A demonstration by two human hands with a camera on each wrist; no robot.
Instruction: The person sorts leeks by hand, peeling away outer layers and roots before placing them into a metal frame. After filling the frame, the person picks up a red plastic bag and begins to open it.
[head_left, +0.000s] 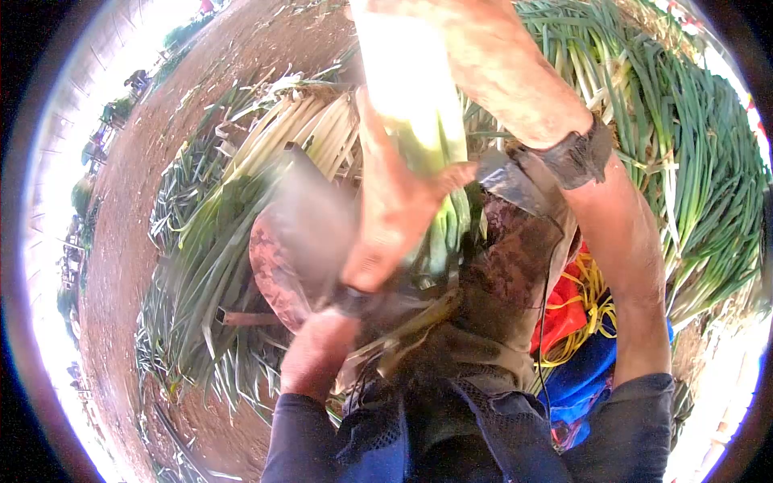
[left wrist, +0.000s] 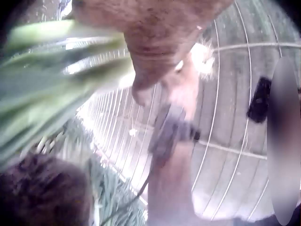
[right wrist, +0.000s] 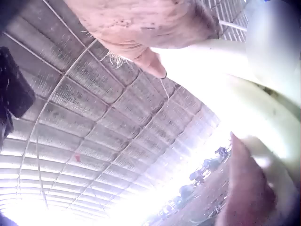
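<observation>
A bundle of thick leeks (head_left: 452, 229) stands upright before the person's lap, its white ends washed out by glare at the top. My left hand (head_left: 388, 193) grips the stalks partway up, thumb crossing their front. Farther up, my right hand (head_left: 503, 72) reaches across from the right, fingers running out of the head view. In the right wrist view the right hand (right wrist: 146, 23) curls over the pale shanks (right wrist: 211, 80), with thin roots (right wrist: 115, 59) beside it. The left wrist view shows the left hand (left wrist: 155, 42) wrapped round the leeks (left wrist: 61, 80).
A heap of leeks (head_left: 217, 241) lies at the left with square metal tubing (head_left: 250, 319) in it. Another green pile (head_left: 684, 153) fills the right. By the right thigh are a red bag (head_left: 555, 318), yellow twine (head_left: 596, 294) and blue cloth (head_left: 580, 386). Bare soil (head_left: 121, 266) stretches left.
</observation>
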